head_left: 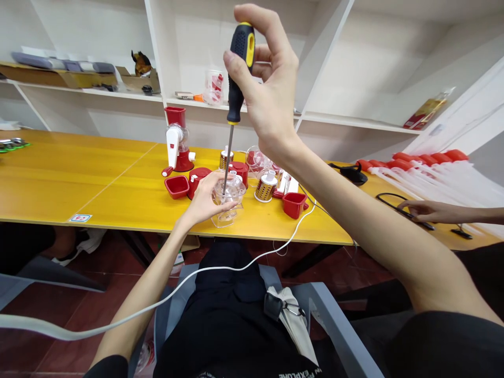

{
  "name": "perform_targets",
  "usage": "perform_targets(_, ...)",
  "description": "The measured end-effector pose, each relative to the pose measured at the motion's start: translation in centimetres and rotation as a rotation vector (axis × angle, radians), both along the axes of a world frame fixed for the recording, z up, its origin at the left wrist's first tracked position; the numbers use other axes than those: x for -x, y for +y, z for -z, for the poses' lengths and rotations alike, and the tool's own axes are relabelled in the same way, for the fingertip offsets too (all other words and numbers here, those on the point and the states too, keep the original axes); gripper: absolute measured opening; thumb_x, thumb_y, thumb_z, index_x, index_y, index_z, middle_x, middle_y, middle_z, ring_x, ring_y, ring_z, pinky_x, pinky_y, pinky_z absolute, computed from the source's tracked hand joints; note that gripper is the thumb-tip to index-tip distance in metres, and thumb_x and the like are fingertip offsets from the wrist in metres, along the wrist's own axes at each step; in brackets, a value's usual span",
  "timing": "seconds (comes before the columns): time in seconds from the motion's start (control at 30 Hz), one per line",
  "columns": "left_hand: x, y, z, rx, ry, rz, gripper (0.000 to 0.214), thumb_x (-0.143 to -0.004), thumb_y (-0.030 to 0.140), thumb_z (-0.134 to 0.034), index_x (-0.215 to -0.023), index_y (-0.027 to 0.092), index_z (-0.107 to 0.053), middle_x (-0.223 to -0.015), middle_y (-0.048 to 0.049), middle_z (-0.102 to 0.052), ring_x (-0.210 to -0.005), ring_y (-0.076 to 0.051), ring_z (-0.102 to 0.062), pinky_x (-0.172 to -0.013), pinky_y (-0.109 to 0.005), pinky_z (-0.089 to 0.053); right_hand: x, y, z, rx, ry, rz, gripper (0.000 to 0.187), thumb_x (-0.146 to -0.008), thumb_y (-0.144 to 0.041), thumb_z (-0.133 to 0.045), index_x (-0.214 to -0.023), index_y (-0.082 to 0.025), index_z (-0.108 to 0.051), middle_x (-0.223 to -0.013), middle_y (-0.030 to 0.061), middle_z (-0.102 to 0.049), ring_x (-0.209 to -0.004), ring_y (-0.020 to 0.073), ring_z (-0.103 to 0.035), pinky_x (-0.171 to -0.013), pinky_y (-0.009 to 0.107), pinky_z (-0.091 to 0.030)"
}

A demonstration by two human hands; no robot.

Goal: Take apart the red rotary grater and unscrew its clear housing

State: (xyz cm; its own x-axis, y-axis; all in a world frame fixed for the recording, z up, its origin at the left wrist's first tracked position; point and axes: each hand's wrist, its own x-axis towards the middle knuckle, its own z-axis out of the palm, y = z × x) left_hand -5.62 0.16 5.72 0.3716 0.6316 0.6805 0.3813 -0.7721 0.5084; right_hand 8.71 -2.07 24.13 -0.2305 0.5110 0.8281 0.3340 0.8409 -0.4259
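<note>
My right hand [271,79] is raised and closed around the black and yellow handle of a screwdriver [237,68]. Its shaft points down, with the tip at a clear plastic housing [224,215] near the table's front edge. Fingers of my left hand [205,202] grip that housing from the left and steady it on the table. Just behind it are red round parts [199,178] and a grater drum [266,187] with a white top. An assembled red and white rotary grater [179,142] stands upright further back on the left.
Red square cups [294,205] lie on the yellow table [118,173]. A white cable [236,269] crosses in front of my lap. At the right, another person's hand [425,211] rests near a black cable and several red-ended clear bags. White shelves [362,122] stand behind.
</note>
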Motion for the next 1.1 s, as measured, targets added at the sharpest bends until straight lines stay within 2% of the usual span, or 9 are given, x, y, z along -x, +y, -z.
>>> perform_targets(0.1, 0.0, 0.0, 0.0, -0.011, 0.002, 0.004, 0.058, -0.079, 0.055, -0.080, -0.126, 0.026, -0.060, -0.139, -0.0078, -0.068, -0.134, -0.031, -0.061, -0.120, -0.051, -0.042, 0.2, 0.5, 0.1, -0.072, 0.145, 0.001, 0.038, -0.087, -0.063, -0.058, -0.122, -0.048, -0.060, -0.101, 0.0014, -0.071, -0.100, 0.0281, -0.062, -0.072, 0.039, -0.049)
perform_targets(0.2, 0.0, 0.0, 0.0, -0.010, -0.004, 0.010, 0.058, -0.079, 0.055, -0.080, -0.125, 0.026, -0.061, -0.138, -0.0074, -0.068, -0.133, -0.030, -0.061, -0.120, -0.051, -0.042, 0.3, 1.0, 0.3, -0.061, 0.178, 0.049, 0.036, -0.088, -0.062, -0.057, -0.121, -0.049, -0.060, -0.098, 0.0014, -0.070, -0.100, 0.0286, -0.062, -0.074, 0.041, -0.050)
perform_targets(0.4, -0.1, 0.0, -0.1, -0.004, -0.022, 0.031, 0.057, -0.079, 0.051, -0.081, -0.125, 0.025, -0.061, -0.138, -0.0078, -0.068, -0.134, -0.030, -0.061, -0.119, -0.052, -0.043, 0.3, 0.4, 0.5, -0.156, 0.195, 0.119, 0.024, -0.091, -0.055, -0.056, -0.112, -0.044, -0.060, -0.124, -0.0029, -0.068, -0.107, 0.0243, -0.063, -0.074, 0.036, -0.052)
perform_targets(0.47, -0.1, 0.0, 0.0, -0.005, -0.016, 0.025, 0.057, -0.079, 0.051, -0.081, -0.125, 0.026, -0.061, -0.139, -0.0074, -0.068, -0.134, -0.030, -0.061, -0.120, -0.052, -0.042, 0.3, 0.1, 0.4, -0.160, 0.180, 0.149, 0.024, -0.091, -0.055, -0.057, -0.112, -0.043, -0.061, -0.128, -0.0037, -0.067, -0.109, 0.0251, -0.062, -0.073, 0.037, -0.052)
perform_targets(0.63, 0.0, 0.1, 0.0, -0.014, -0.020, 0.033, 0.057, -0.079, 0.053, -0.080, -0.124, 0.025, -0.061, -0.138, -0.0079, -0.068, -0.134, -0.030, -0.061, -0.120, -0.052, -0.042, 0.2, -0.2, 0.4, -0.157, 0.215, 0.087, 0.027, -0.092, -0.048, -0.055, -0.118, -0.046, -0.059, -0.127, -0.0031, -0.067, -0.102, 0.0260, -0.063, -0.078, 0.041, -0.053)
perform_targets(0.8, -0.1, 0.1, -0.1, 0.003, -0.009, 0.022, 0.056, -0.079, 0.053, -0.079, -0.124, 0.026, -0.060, -0.139, -0.0082, -0.068, -0.134, -0.031, -0.061, -0.120, -0.053, -0.042, 0.5, -0.3, 0.5, -0.134, 0.227, 0.151, 0.028, -0.093, -0.053, -0.054, -0.119, -0.048, -0.060, -0.109, 0.0007, -0.070, -0.099, 0.0273, -0.064, -0.075, 0.041, -0.053)
perform_targets(0.97, -0.1, 0.1, -0.1, 0.000, -0.017, 0.026, 0.057, -0.078, 0.053, -0.080, -0.124, 0.026, -0.061, -0.138, -0.0084, -0.068, -0.135, -0.031, -0.061, -0.119, -0.053, -0.042, 0.6, -0.6, 0.5, -0.162, 0.159, 0.149, 0.030, -0.090, -0.057, -0.058, -0.119, -0.048, -0.060, -0.112, 0.0003, -0.070, -0.101, 0.0263, -0.064, -0.076, 0.039, -0.053)
perform_targets(1.1, -0.1, 0.0, 0.0, -0.002, -0.027, 0.033, 0.057, -0.078, 0.053, -0.081, -0.125, 0.025, -0.061, -0.138, -0.0079, -0.068, -0.134, -0.030, -0.061, -0.120, -0.052, -0.042, 0.4, -0.3, 0.6, -0.154, 0.199, 0.062, 0.026, -0.089, -0.055, -0.059, -0.113, -0.046, -0.062, -0.110, -0.0013, -0.070, -0.097, 0.0249, -0.064, -0.075, 0.038, -0.052)
